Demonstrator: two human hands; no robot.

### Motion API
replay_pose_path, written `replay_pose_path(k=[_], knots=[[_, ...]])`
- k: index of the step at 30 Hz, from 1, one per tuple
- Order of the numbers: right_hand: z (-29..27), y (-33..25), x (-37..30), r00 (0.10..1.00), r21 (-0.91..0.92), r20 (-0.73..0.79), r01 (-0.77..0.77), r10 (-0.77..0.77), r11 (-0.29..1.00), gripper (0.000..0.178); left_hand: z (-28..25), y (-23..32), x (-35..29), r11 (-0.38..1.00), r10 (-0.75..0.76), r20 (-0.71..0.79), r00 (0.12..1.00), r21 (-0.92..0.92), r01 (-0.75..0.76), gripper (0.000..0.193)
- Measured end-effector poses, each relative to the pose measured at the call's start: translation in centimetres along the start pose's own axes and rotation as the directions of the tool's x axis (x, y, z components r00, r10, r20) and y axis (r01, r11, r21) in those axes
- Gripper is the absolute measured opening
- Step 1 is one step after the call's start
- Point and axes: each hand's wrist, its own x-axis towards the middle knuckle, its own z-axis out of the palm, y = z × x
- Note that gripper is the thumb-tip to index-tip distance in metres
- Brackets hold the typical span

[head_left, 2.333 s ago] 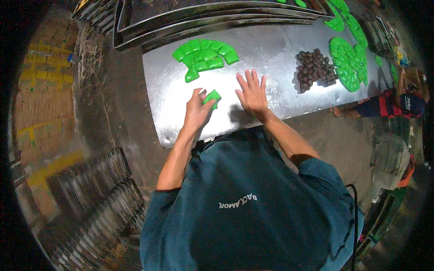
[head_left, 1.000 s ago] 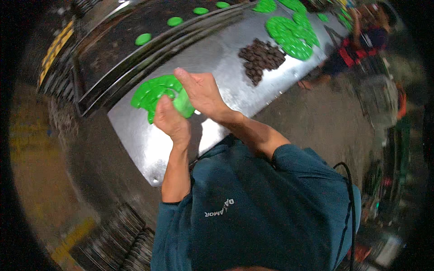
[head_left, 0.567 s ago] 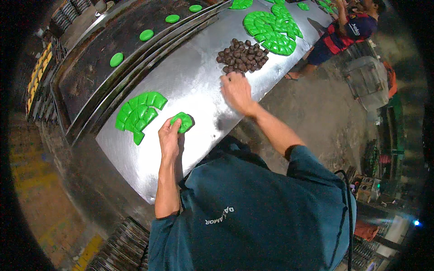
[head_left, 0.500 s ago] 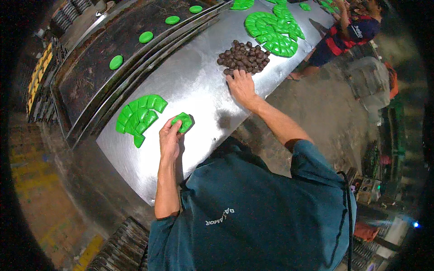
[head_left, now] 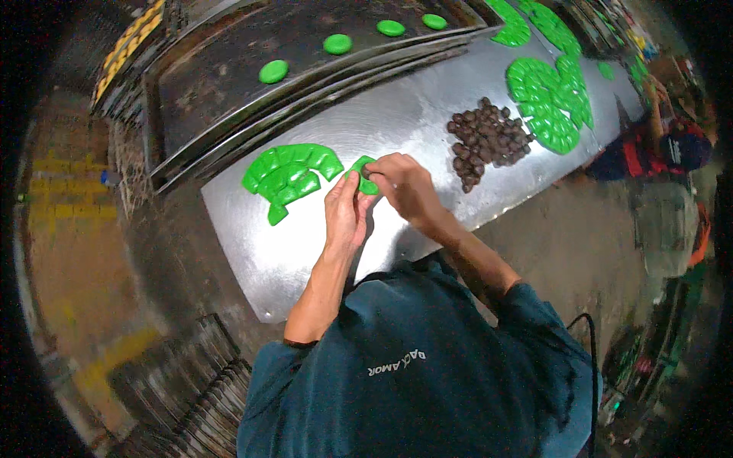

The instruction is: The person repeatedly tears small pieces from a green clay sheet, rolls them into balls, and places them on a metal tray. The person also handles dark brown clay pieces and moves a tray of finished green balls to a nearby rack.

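My left hand [head_left: 345,214] grips a flattened piece of bright green dough [head_left: 360,163] over the shiny metal table [head_left: 263,263]. My right hand [head_left: 411,189] meets it there, fingers pinched around a small dark brown ball [head_left: 367,171] against the dough. Just left of my hands lies a curved slab of green dough [head_left: 279,169] cut into segments. Farther right on the metal is a heap of brown balls [head_left: 489,136].
Beyond the table's far edge stands a dark tray [head_left: 221,84] with several green dough discs [head_left: 273,72] on it. More scored green dough [head_left: 546,103] lies at the table's right end. Another person [head_left: 676,151] is near that end.
My right hand has come from the heap of brown balls to the dough in my left hand, bringing a ball. The view has turned, shifting the table's things rightward.
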Motion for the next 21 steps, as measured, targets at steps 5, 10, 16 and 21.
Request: replay_pose_path(k=[5,10,16,21], knots=[[-0.4,-2.7,3.6,0.855,0.087,0.344,-0.439,0.387,0.894,0.031,-1.8,1.7,-2.3,0.991,0.1,0.043,0.994,0.087,-0.103,0.028],[3.3,-5.7,1.6,0.936,0.137,0.137,-0.341,0.323,0.93,0.019,-3.1,3.7,-4.4,0.921,0.201,-0.086,0.976,0.355,-0.158,0.036],[4.2,-11.4,-2.2,0.972,-0.353,0.136,0.23,-0.194,0.907,0.028,-3.2,5.3,-10.0,0.754,0.188,0.087,0.978,0.625,-0.2,0.046],[-0.8,-15.0,1.4,0.945,0.138,0.299,0.099,-0.137,0.986,0.032,-2.1,8.5,-10.6,-0.114,0.72,0.557,0.415,0.684,-0.72,0.023]])
